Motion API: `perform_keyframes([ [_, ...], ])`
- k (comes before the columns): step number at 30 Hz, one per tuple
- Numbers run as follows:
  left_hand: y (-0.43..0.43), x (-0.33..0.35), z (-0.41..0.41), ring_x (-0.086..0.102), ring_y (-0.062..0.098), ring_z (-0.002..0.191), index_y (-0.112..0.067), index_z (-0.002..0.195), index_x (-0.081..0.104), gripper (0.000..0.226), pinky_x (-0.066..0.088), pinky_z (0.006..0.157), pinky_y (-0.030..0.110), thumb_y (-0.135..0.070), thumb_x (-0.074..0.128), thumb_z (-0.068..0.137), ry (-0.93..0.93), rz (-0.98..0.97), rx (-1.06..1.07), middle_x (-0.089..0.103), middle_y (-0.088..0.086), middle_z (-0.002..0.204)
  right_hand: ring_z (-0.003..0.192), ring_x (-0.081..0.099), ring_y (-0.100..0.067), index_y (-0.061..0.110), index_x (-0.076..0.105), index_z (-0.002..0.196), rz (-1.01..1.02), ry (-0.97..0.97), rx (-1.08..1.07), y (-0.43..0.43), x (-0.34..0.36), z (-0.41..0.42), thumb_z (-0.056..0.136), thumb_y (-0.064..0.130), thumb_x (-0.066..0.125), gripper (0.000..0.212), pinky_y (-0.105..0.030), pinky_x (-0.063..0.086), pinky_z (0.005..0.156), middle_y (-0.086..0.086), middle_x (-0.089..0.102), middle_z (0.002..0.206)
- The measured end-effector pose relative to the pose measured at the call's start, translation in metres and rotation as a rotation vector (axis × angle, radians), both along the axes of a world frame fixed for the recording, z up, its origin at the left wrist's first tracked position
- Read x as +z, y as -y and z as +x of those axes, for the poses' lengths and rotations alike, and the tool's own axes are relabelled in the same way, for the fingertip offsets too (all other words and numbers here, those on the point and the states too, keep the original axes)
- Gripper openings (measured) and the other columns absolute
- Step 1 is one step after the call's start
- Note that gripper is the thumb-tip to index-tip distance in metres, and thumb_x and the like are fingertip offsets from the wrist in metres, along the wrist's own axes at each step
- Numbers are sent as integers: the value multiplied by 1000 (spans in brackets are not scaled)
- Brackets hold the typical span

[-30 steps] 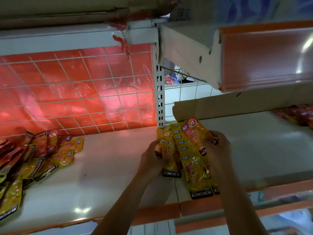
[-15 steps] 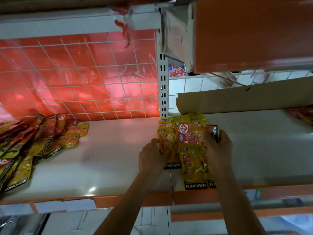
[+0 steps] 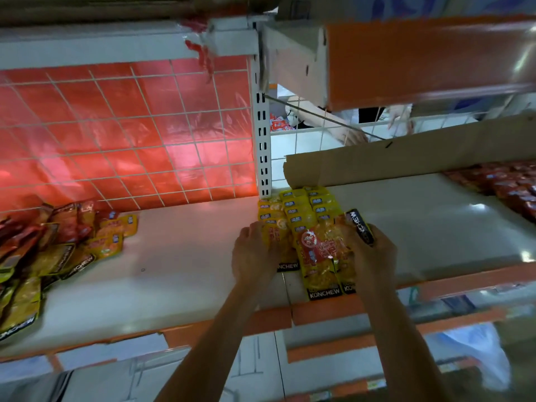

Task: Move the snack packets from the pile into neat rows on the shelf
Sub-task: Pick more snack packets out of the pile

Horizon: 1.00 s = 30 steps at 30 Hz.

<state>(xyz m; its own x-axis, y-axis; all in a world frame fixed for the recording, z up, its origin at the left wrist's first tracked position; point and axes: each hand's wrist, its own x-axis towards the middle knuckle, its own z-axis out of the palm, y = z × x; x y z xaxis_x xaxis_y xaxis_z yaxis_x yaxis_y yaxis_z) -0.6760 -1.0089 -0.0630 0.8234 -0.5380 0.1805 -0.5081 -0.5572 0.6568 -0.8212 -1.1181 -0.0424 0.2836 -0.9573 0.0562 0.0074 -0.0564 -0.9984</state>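
A: Hands?
B: The right hand (image 3: pixel 369 250) grasps a packet (image 3: pixel 322 246) laid across the rows (image 3: pixel 300 208); the left hand (image 3: pixel 255 252) rests on them (grip unclear).
A: Pile (image 3: pixel 55 248)?
B: Far left on the shelf (image 3: pixel 185 262), well apart.

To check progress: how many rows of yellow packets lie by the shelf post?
3: left row under the left hand, middle row, right row under the right hand; more may be hidden.

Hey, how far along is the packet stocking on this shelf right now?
Done: three short rows of yellow packets lie by the upright post. In hand: the right hand grips another packet crosswise over the rows, and the left hand rests on the left row. Left: a big pile sits at the left end of the shelf, so most remains.
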Motion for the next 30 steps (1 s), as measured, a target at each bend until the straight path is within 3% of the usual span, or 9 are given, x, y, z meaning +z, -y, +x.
perform_keyframes([
  [5,15,19,-36,61,21,95,-15,114,62,32,47,79,32,-34,46,95,13,-200,-236,66,4,102,53,52,-12,12,65,86,-23,-32,-33,-5,6,-10,81,24,73,15,-26,42,49,1,61,65],
  [10,28,37,-73,60,-5,65,-22,115,61,23,42,57,6,-33,51,98,-263,-256,-454,63,-12,79,75,68,-26,21,64,87,-16,-34,-64,6,8,-22,79,30,75,16,-42,56,69,-5,69,81],
  [12,37,37,-82,62,-4,69,-28,113,57,20,47,60,8,-32,59,94,-399,-256,-514,63,-13,82,79,69,-27,17,65,91,1,17,-65,13,8,-31,80,28,74,18,-43,56,71,-8,70,84],
  [15,58,33,-91,65,9,89,-25,120,58,37,57,77,27,-24,71,85,-513,-182,-552,67,-5,98,76,66,-24,20,64,88,39,94,-100,33,9,-50,82,25,74,14,-40,54,68,-6,69,83],
  [18,87,30,-107,64,7,87,-25,111,60,34,58,80,32,-13,74,81,-637,-174,-504,66,-5,95,70,58,-20,17,62,85,98,127,-123,62,7,-74,83,24,73,14,-35,47,61,-6,64,76],
  [21,125,29,-126,62,6,79,-26,102,63,32,58,77,31,-5,72,80,-743,-251,-401,64,-7,89,72,58,-22,8,62,97,146,190,-109,98,6,-102,86,11,68,13,-32,49,60,-7,62,77],
  [26,207,21,-159,62,10,69,-10,103,67,23,51,57,19,-19,74,83,-917,-453,-229,67,7,89,74,64,-22,14,61,115,215,184,-1,167,1,-146,87,-2,60,32,-30,53,61,-11,64,90],
  [30,262,19,-199,57,7,56,-2,107,65,29,44,48,14,-18,72,85,-1080,-573,-159,64,7,77,80,60,-26,14,66,93,195,158,4,220,-5,-174,87,-4,57,21,-35,48,67,-10,62,88],
])
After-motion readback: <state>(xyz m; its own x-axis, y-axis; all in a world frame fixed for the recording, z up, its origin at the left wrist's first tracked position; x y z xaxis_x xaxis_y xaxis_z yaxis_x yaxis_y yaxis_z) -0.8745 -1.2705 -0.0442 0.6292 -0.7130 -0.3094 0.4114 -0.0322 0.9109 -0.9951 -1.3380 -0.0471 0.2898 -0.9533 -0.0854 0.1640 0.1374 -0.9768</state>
